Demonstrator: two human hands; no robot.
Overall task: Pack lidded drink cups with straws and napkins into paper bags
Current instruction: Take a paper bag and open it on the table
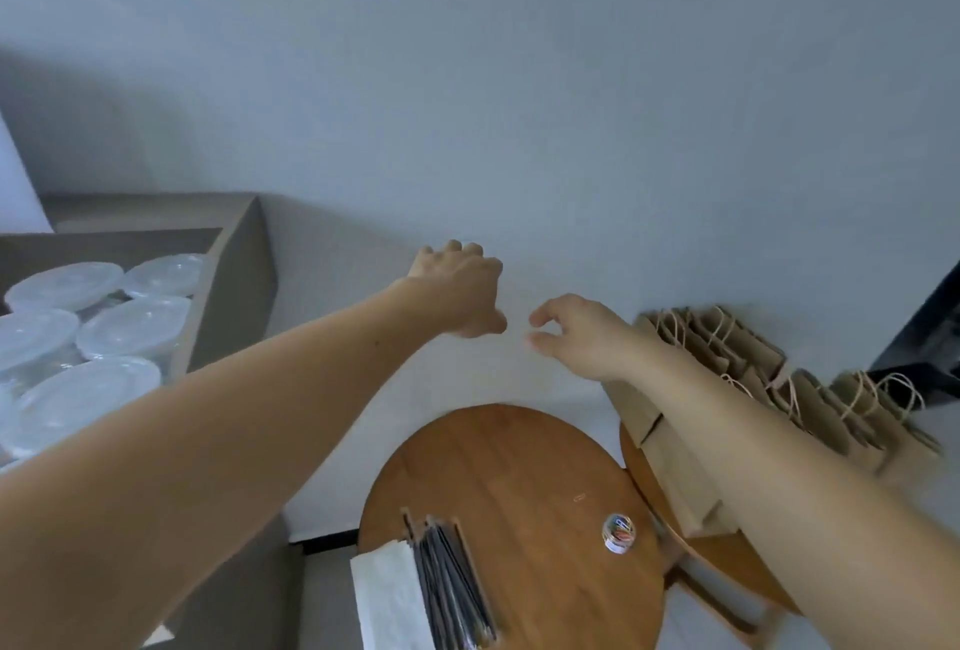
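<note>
Two arms reach out toward the wall. Left hand (460,290): fingers clenched, nothing in them. Right hand (576,332): fingers loosely curled, thumb and forefinger apart, empty. Lidded cups (135,327): five lids counted in the box (239,285), far left. Paper bags (727,353): one row beneath the right forearm, number unclear. Round table (519,467) carries one napkin stack (389,597), one bundle of straws (452,576), one small tub (618,534).
</note>
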